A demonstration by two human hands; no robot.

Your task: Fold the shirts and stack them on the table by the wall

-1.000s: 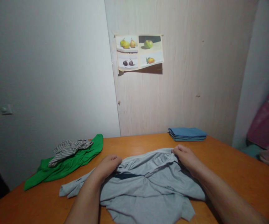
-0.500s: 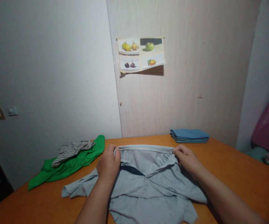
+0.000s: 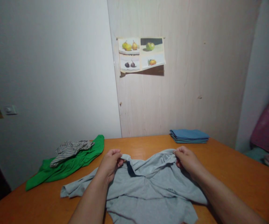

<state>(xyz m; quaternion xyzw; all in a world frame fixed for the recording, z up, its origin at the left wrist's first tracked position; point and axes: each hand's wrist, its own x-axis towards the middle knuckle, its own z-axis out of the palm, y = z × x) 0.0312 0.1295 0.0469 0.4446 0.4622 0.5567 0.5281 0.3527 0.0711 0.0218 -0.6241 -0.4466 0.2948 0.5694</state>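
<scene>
A grey short-sleeved collared shirt (image 3: 148, 193) lies spread on the orange table in front of me, its collar end away from me. My left hand (image 3: 111, 161) pinches the left end of the collar, where a dark inner strip shows beside the fingers. At the collar's right end, my right hand (image 3: 186, 159) grips the fabric between thumb and fingers. The collar between the hands sags and is creased. Dark lettering shows on the shirt's right side. The lower part runs out of view at the bottom.
On the left of the table (image 3: 237, 183) lies a green garment (image 3: 73, 168) with a striped grey cloth (image 3: 72, 149) on top. A folded blue stack (image 3: 189, 136) sits at the back right. Beyond the right edge are pink fabrics (image 3: 267, 124).
The collar edge, stretched straight between my hands before, now dips in the middle. My left hand has turned and shifted its hold; my right hand stays almost in place.
</scene>
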